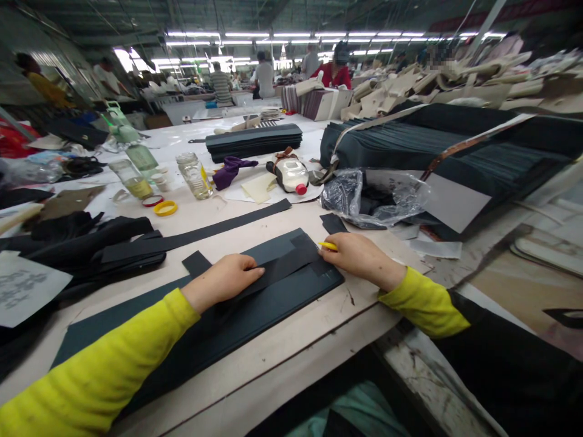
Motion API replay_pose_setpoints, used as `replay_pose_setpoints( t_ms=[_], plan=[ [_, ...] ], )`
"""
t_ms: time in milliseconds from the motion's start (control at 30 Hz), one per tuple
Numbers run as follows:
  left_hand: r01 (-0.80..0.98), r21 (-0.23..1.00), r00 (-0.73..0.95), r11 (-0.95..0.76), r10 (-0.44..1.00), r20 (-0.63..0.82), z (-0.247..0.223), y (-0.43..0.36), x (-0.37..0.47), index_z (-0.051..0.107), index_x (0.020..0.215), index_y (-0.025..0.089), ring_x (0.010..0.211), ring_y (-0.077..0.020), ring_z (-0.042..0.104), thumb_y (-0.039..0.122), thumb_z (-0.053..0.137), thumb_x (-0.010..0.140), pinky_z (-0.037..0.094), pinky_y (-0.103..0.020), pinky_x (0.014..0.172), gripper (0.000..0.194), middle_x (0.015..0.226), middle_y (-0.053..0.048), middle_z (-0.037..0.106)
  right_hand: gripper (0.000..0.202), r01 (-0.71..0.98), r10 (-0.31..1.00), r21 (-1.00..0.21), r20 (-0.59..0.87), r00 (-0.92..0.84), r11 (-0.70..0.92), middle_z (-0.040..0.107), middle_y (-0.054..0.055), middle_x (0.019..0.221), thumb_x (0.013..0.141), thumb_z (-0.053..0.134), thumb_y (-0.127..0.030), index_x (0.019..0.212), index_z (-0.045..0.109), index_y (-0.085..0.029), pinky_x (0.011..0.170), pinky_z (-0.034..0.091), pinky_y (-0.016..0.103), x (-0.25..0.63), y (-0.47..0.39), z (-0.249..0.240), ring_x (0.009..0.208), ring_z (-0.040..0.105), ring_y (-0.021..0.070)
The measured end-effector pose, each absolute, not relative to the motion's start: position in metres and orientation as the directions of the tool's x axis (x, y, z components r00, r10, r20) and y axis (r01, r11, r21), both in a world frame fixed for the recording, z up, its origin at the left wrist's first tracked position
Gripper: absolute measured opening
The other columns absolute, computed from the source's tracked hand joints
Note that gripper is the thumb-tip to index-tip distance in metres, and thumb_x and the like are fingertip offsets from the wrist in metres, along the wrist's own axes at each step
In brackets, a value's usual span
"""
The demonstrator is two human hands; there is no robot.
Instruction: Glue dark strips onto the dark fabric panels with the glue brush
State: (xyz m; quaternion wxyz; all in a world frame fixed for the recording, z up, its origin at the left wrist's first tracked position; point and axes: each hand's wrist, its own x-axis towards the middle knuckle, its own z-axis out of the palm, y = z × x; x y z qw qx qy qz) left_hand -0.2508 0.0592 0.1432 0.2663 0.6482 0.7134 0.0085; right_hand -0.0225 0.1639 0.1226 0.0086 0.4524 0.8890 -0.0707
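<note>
A dark blue-green panel (268, 309) lies at a slant across the table in front of me. Over it runs a black strip (291, 262), its far end by the panel's right edge. My left hand (225, 280) is closed on the strip, thumb and forefinger pinching its edge against the panel. In my right hand (359, 258), closed at the panel's far right corner, is a slim yellow tool (328, 246); its exact kind is hidden by my fingers. A short black piece (197, 263) pokes out beyond my left hand, and another small black piece (333, 223) lies beyond my right.
A long black strip (228, 224) stretches behind the panel. Glass jars (195, 176), a yellow lid (164, 208) and a white bottle (291, 173) stand or lie farther back. Strapped dark panels (401, 145) and a clear plastic bag (373, 197) occupy the right. Several people work beyond.
</note>
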Motion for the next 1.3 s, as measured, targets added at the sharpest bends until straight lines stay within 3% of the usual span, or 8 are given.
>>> replay_pose_setpoints(
  t_ms=[233,733,933,1100,1233,1300],
  plan=[
    [0.919,0.362,-0.015,0.158,0.930,-0.368,0.143,0.059,-0.250,0.053,0.065,0.017,0.059,-0.0150,0.050,0.048,0.037,0.077,0.032,-0.025,0.055,0.037,0.061,0.000,0.054,0.023,0.808,0.806,-0.139,-0.084,-0.586,0.573,0.059,0.004,0.069,0.077,0.042,-0.032,0.073,0.058,-0.016,0.051,0.024,0.024,-0.025,0.165,0.122,0.058,0.047,0.0117],
    [0.929,0.340,-0.020,0.146,0.937,-0.348,0.140,0.059,-0.251,0.053,0.064,0.017,0.056,-0.0143,0.048,0.046,0.038,0.077,0.031,-0.026,0.053,0.036,0.060,-0.001,0.054,0.023,0.806,0.800,-0.079,-0.098,-0.592,0.587,0.060,0.006,0.072,0.077,0.043,-0.034,0.073,0.058,-0.016,0.051,0.024,0.026,-0.029,0.167,0.125,0.063,0.052,0.0157],
    [0.931,0.345,0.005,0.118,0.942,-0.336,0.139,0.059,-0.251,0.054,0.066,0.016,0.058,-0.0141,0.049,0.044,0.040,0.078,0.031,-0.025,0.054,0.034,0.062,-0.001,0.055,0.020,0.748,0.747,-0.078,-0.039,-0.663,0.660,0.058,0.005,0.094,0.078,0.047,-0.024,0.094,0.055,-0.017,0.062,0.032,0.024,-0.029,0.163,0.126,0.081,0.054,0.0161],
    [0.876,0.461,0.060,0.144,0.915,-0.399,0.155,0.049,-0.270,0.059,0.089,0.016,0.068,-0.0136,0.051,0.045,0.054,0.071,0.034,-0.022,0.060,0.035,0.076,-0.001,0.057,0.018,0.670,0.667,-0.038,-0.063,-0.742,0.742,0.055,0.004,0.091,0.078,0.045,-0.016,0.085,0.062,-0.019,0.064,0.035,0.023,-0.031,0.153,0.126,0.076,0.054,0.0139],
    [0.768,0.611,0.133,0.190,0.887,-0.443,0.183,0.014,-0.318,0.052,0.111,0.018,0.066,-0.0111,0.046,0.043,0.059,0.069,0.032,-0.021,0.059,0.049,0.074,0.002,0.050,0.025,0.670,0.669,0.014,-0.091,-0.738,0.742,0.054,0.003,0.095,0.079,0.045,-0.018,0.095,0.063,-0.022,0.064,0.038,0.026,-0.030,0.151,0.123,0.075,0.056,0.0154],
    [0.722,0.648,0.068,0.243,0.907,-0.416,0.196,-0.013,-0.345,0.048,0.117,0.018,0.067,-0.0106,0.045,0.041,0.058,0.071,0.031,-0.020,0.059,0.052,0.074,0.002,0.047,0.028,0.677,0.676,0.038,-0.120,-0.727,0.735,0.054,0.003,0.099,0.079,0.045,-0.020,0.100,0.063,-0.025,0.063,0.040,0.027,-0.030,0.153,0.120,0.075,0.056,0.0157]
  ],
)
